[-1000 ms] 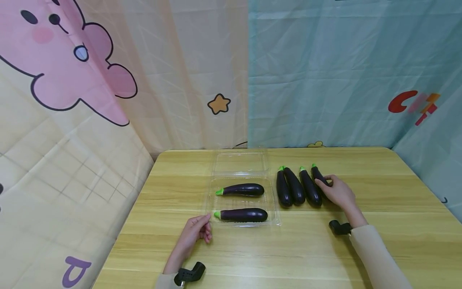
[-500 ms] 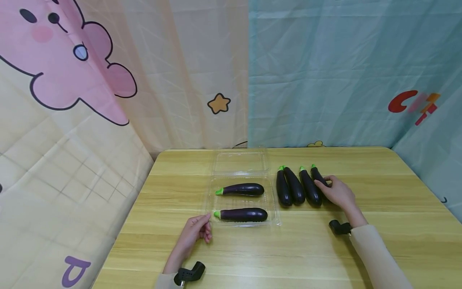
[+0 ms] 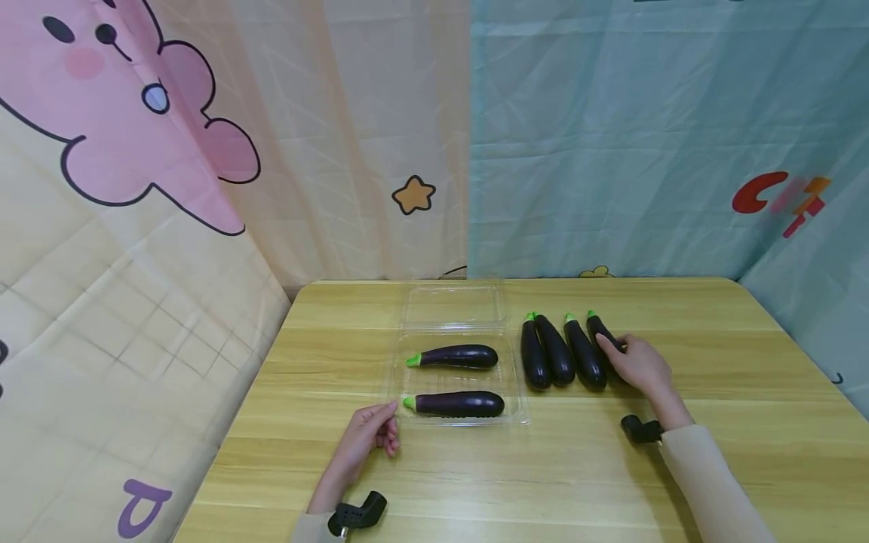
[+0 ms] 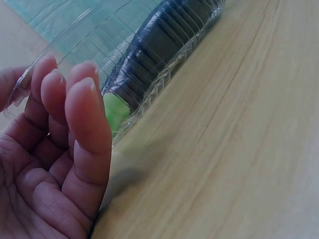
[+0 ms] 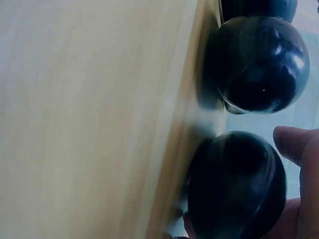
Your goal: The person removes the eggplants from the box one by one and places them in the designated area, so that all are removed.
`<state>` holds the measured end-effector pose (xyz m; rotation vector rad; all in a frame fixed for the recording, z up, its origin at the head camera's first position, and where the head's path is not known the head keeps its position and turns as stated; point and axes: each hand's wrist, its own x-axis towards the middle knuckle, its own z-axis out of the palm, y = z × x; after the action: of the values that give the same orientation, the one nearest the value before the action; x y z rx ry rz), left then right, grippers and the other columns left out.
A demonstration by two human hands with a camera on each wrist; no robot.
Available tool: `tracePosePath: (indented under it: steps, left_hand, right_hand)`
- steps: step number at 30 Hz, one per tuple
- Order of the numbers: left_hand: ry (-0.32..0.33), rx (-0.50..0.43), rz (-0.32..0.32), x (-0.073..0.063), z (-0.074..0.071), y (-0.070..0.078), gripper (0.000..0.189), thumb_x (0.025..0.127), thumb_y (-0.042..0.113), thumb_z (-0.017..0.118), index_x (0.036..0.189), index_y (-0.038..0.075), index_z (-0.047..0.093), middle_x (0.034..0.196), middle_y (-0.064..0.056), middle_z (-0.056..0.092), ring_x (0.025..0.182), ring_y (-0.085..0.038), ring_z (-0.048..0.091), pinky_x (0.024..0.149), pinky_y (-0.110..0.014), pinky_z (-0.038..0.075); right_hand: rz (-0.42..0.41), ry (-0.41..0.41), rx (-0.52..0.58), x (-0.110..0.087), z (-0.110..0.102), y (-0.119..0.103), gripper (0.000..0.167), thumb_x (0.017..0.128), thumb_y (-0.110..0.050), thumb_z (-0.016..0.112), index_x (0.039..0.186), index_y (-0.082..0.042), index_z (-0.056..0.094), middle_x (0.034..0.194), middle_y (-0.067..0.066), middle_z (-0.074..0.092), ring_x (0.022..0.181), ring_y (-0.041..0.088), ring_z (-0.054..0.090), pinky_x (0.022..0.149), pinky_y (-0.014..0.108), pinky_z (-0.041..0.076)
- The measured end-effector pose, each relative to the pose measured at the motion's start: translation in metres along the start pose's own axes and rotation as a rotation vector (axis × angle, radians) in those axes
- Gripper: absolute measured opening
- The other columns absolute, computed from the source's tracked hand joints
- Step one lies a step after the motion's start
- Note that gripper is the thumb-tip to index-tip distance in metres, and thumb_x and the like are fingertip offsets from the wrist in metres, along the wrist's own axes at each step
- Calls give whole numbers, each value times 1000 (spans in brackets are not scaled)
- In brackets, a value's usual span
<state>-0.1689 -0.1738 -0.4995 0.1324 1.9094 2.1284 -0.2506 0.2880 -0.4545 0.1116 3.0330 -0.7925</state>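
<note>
Four eggplants (image 3: 554, 351) lie right of the tray (image 3: 462, 380) holding two.

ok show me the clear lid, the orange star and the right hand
Clear lid (image 3: 453, 305), head view, middle of its panel.
Orange star (image 3: 413, 195), head view, its centre.
Right hand (image 3: 638, 364), head view, back of hand.

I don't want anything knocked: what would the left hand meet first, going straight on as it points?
Likely the clear container; the left hand is right at its near left corner, though contact is unclear. Just beyond lies the nearer eggplant inside.
</note>
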Motion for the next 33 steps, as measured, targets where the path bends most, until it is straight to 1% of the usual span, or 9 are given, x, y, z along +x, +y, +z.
tracePosePath:
  steps: [3,6,15,20,26,29,33]
  left_hand:
    - [0,0,1,0,0,0,42,99,34,49,68,6,53,61,-3,56,52,-13,56,49,-25,49]
    - [2,0,1,0,1,1,42,99,34,49,69,6,53,61,-3,56,52,-13,56,49,-25,49]
    - [0,2,0,-1,1,2,41,99,34,50,69,6,53,62,-3,55,52,-13,57,49,-25,49]
    - [-9,6,-1,-1,1,2,41,100,33,49,69,6,53,61,-3,56,52,-12,57,49,-24,49]
    - [-4,0,-9,-2,1,3,41,99,34,49,68,7,53,62,-3,55,53,-13,56,49,-24,48]
    - [3,-3,-14,-3,2,3,41,99,33,49,69,7,53,63,-4,55,53,-13,56,50,-24,49]
    - [2,-5,-13,-2,2,3,41,100,33,49,69,6,53,63,-4,55,53,-14,57,50,-25,49]
  right_hand:
    - [2,0,-16,-1,-1,1,73,96,-58,33,101,10,56,88,26,60,71,33,56,56,38,41]
    - [0,2,-30,-1,-1,2,70,96,-58,33,92,7,57,80,22,60,65,28,53,53,35,37]
    - [-10,-16,-52,0,-1,4,76,98,-57,28,100,13,57,92,32,60,75,38,58,57,41,42]
    - [1,-14,-52,-2,-1,5,75,98,-56,28,96,12,58,90,32,60,74,39,58,56,42,42]
    - [20,-11,-78,-4,-4,7,77,98,-57,28,98,14,57,91,34,59,75,42,58,57,46,44]
    - [24,-16,-102,-5,-4,8,79,97,-58,28,105,16,55,98,38,55,83,50,55,61,51,44]
    - [36,-32,-121,-6,-3,7,86,96,-61,26,118,19,49,110,44,47,97,58,45,70,60,41]
